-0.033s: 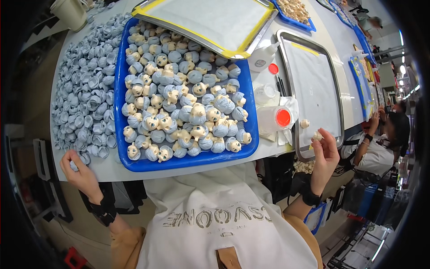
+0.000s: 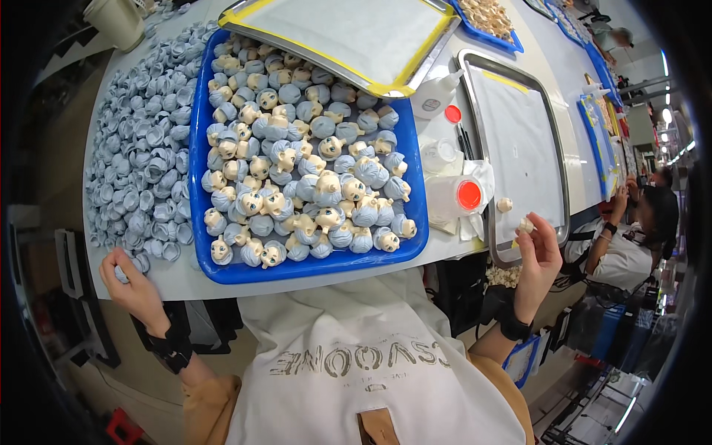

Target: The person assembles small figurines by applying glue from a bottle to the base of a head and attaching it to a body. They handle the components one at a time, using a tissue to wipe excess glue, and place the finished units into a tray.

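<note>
At the near left corner of the table, my left hand (image 2: 135, 291) is closed around a grey-blue doll hair piece (image 2: 122, 273), beside a wide heap of similar cupped hair pieces (image 2: 152, 163). Over the near end of a metal tray (image 2: 565, 200), my right hand (image 2: 541, 256) pinches a small cream doll head part (image 2: 525, 225) between thumb and fingertips. Another cream part (image 2: 504, 204) lies on the paper lining of that tray. Between my hands stands a blue plastic tray (image 2: 311, 271) full of doll heads (image 2: 326, 189) with grey-blue hair and painted eyes.
A second paper-lined metal tray (image 2: 407, 90) with yellow tape rests across the blue tray's far edge. Bottles and a red-lidded jar (image 2: 469, 194) stand between the trays. A beige bin (image 2: 115, 22) is far left. To the right, another person (image 2: 619, 245) is working.
</note>
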Tool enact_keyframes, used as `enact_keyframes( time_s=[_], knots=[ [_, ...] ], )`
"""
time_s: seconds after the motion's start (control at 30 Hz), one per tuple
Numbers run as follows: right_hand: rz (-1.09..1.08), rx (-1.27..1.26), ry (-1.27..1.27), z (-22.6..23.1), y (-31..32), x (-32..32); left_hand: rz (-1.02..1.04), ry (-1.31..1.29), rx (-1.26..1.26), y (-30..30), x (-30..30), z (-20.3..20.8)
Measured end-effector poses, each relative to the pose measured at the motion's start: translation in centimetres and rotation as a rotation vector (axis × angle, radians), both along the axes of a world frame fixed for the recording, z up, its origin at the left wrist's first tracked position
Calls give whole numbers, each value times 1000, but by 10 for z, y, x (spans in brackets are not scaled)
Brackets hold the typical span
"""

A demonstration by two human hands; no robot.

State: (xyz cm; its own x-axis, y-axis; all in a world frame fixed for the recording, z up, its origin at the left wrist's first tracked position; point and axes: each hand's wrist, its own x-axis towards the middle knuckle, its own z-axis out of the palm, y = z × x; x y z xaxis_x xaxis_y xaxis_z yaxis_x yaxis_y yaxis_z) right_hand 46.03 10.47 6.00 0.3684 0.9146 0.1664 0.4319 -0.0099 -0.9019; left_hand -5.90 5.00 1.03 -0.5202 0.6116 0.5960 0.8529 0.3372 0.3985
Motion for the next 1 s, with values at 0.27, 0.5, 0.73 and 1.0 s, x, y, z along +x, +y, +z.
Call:
enact_keyframes(
  time_s=[0.27,0.5,0.73,1.0],
  knots=[
    [-17,53,-25,8,6,-9,-18,-503,261,-6,-13,-13],
    [177,214,-169,39,8,-38,-548,-1234,649,-19,25,53],
    [446,218,-554,69,45,-74,-946,-2316,-172,3,104,74],
    [519,207,-696,61,53,-81,-600,-2896,99,43,142,92]
  ],
)
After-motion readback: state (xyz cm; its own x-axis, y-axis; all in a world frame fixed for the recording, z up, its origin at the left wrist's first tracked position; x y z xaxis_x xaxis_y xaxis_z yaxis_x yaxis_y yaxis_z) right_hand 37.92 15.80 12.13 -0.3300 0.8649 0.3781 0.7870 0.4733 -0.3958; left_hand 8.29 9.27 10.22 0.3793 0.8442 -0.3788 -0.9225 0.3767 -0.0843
